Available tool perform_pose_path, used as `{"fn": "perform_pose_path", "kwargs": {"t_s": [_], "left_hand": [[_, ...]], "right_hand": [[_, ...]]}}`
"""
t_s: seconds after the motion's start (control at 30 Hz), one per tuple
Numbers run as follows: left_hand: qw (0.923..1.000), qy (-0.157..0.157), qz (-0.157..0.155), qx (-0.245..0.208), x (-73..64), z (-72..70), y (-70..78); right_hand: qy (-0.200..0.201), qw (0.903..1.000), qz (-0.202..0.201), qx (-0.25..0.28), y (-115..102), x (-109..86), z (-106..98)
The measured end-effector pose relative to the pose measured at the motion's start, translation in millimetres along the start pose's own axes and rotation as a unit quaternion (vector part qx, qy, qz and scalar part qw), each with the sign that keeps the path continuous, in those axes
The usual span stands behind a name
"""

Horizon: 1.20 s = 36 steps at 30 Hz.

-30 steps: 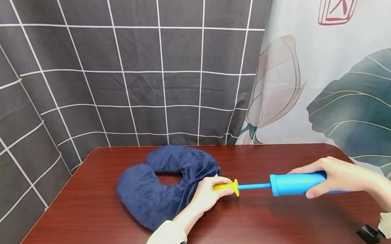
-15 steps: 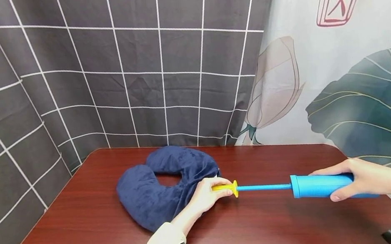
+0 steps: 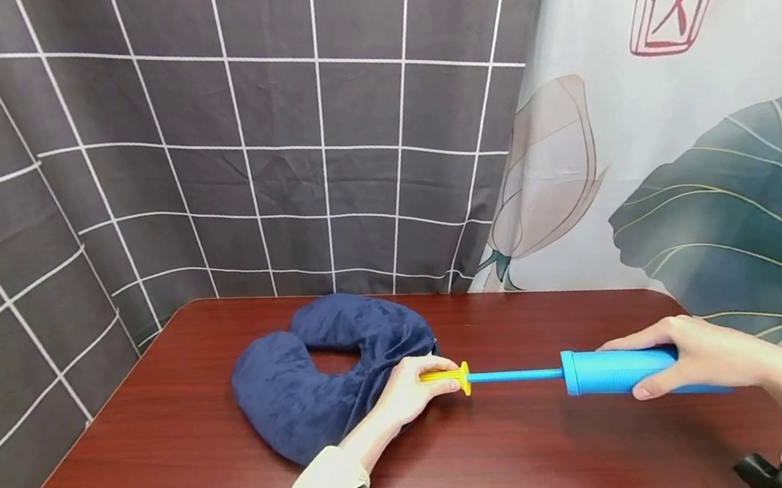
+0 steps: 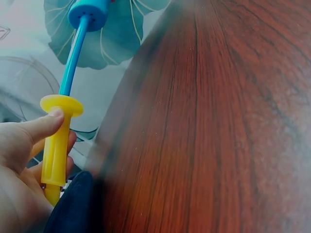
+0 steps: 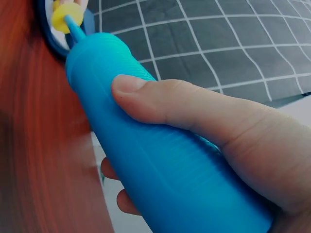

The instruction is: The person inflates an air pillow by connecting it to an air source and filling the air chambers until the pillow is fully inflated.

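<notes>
In the head view a blue hand air pump lies level above the table, its thin blue rod partly drawn out. My right hand grips the pump's cylinder, thumb along its near side in the right wrist view. At the other end, my left hand holds the yellow flanged handle, its thumb pressing just under the flange. That handle tapers to a narrow tip beside dark blue fabric. A navy U-shaped neck pillow lies under and behind the left hand; where the tip meets it is hidden.
The reddish-brown wooden table carries the pillow. A dark grey curtain with white grid lines hangs behind, and a white curtain with leaf and flower prints hangs at the right.
My right hand first slid the pump's cylinder rightward, lengthening the visible rod, then came partway back left, shortening it. The left hand and neck pillow have stayed nearly in place.
</notes>
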<state>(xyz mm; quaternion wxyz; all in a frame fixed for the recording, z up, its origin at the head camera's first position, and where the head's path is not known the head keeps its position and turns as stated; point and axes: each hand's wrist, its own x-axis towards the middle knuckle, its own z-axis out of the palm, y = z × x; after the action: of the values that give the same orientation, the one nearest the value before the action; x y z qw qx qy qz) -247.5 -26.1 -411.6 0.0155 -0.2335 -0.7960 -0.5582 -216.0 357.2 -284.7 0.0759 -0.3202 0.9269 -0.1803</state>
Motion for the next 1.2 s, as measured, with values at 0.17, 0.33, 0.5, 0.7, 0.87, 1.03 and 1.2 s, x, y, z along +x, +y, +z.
{"fn": "perform_pose_path", "kwargs": {"t_s": [0.17, 0.33, 0.5, 0.7, 0.87, 1.03, 1.2], "left_hand": [[0.9999, 0.004, 0.000, -0.010, 0.0, 0.8, -0.8], [0.9998, 0.006, -0.002, -0.018, -0.3, 2.0, -1.0], [0.9997, 0.006, 0.007, -0.023, -0.3, 2.8, -2.1], [0.9998, 0.005, -0.001, -0.019, -0.1, 2.8, -0.8], [0.9999, 0.003, -0.002, -0.012, 0.1, 2.1, 1.0], [1.0000, 0.005, -0.002, -0.002, 0.0, 2.7, 2.4], [0.9999, 0.003, 0.002, 0.009, 0.2, 3.3, 4.1]], "right_hand": [[0.005, 0.9999, 0.002, -0.012, -7.1, 12.8, 6.0], [0.003, 0.9998, -0.019, -0.004, -10.8, 27.2, 14.2], [-0.003, 1.0000, -0.008, 0.004, -16.3, 40.1, 22.3], [-0.004, 0.9998, -0.013, 0.012, -25.1, 55.9, 31.4], [-0.007, 0.9995, -0.025, 0.020, -34.5, 67.0, 37.0], [-0.006, 0.9996, -0.024, 0.015, -39.5, 76.9, 45.1], [-0.003, 0.9998, -0.018, 0.009, -43.2, 84.6, 53.7]]}}
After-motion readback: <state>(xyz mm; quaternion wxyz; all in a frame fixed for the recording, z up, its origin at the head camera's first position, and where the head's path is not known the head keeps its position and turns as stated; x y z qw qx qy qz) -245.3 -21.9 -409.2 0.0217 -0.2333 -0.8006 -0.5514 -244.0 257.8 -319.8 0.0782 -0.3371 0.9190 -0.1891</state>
